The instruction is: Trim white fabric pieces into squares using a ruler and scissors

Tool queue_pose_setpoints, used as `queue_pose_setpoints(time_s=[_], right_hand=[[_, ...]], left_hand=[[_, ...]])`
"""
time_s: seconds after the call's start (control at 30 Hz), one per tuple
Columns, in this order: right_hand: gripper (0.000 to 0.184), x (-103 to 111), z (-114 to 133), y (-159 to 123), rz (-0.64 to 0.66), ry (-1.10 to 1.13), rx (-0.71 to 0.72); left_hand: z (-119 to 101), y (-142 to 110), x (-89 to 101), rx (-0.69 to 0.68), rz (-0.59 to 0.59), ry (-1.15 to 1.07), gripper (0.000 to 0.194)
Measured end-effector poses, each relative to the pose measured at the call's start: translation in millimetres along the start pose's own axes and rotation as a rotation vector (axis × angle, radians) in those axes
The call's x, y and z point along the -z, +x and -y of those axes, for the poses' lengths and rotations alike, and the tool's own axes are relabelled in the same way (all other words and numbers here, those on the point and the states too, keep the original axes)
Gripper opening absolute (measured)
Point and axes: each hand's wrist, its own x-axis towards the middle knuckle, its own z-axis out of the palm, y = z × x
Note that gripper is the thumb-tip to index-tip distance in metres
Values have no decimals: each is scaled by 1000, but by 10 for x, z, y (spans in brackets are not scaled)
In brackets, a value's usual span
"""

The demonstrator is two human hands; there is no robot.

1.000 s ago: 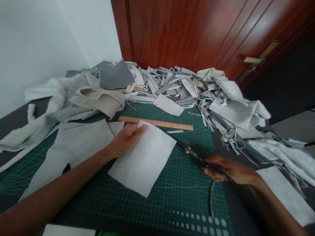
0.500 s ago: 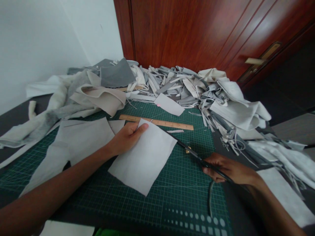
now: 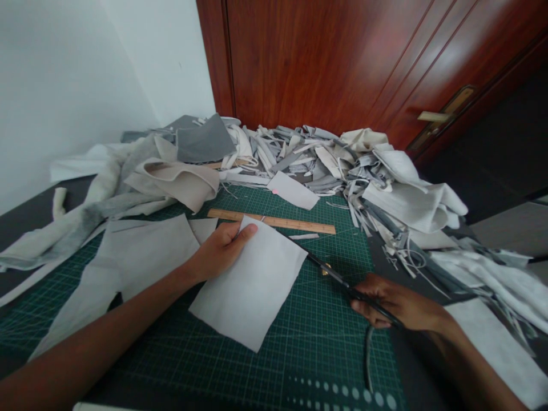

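Between the thumb and fingers of my left hand (image 3: 229,246) is the upper left corner of a white four-sided piece of leather or fabric (image 3: 253,285). It is lifted slightly above a green cutting mat (image 3: 329,334). My right hand (image 3: 381,301) is closed round the handles of dark scissors (image 3: 331,275). Their blades lie along the piece's upper right edge, partly hidden behind it. A wooden ruler (image 3: 295,225) lies just beyond the piece, and a thin offcut strip (image 3: 303,236) rests near the blades.
Heaped scraps (image 3: 291,151) line the back of the table against a wooden door (image 3: 308,63). Rolled pale material (image 3: 103,171) lies left, folded white pieces (image 3: 411,200) right. A larger pale sheet (image 3: 149,245) lies beside my left arm. A small brass-coloured thing (image 3: 326,269) sits by the scissors.
The whole view has shifted slightly, so the scene sits a little lower. Both hands keep their holds, and the scissor blades stay along the same edge of the white piece.
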Motion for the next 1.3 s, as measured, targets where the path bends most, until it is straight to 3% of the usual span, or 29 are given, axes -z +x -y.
queue_pose_setpoints(time_s=[0.3, 0.43, 0.5, 0.63, 0.73, 0.87, 1.0, 1.07, 1.23, 1.3], right_hand=[[57, 3, -36, 26, -30, 95, -118], [40, 3, -107, -24, -199, 59, -57], [37, -23, -180, -67, -252, 187, -42], [46, -116, -315, -135, -105, 624, -51], [50, -183, -346, -165, 16, 763, -67], [42, -205, -345, -166, 19, 670, -68], [37, -147, -347, -101, 111, 429, 49], [36, -111, -338, -71, 151, 317, 114], [33, -60, -358, -118, 135, 214, 141], [33, -62, -417, -185, 63, 162, 143]], left_hand=[[15, -2, 1, -14, -15, 14, 44], [-17, -14, 8, -89, -22, -22, 42], [-18, -27, 12, -135, -40, -30, 41], [21, -63, 24, -213, -92, -32, 47], [60, -71, 39, -358, -106, -78, 53], [104, -48, 34, -619, -48, -199, 47], [109, -66, -9, -761, 33, -302, 35], [82, -108, -26, -704, 69, -367, 35], [-7, -215, -21, -311, 103, -501, 52], [-27, -226, -11, -298, 96, -498, 54]])
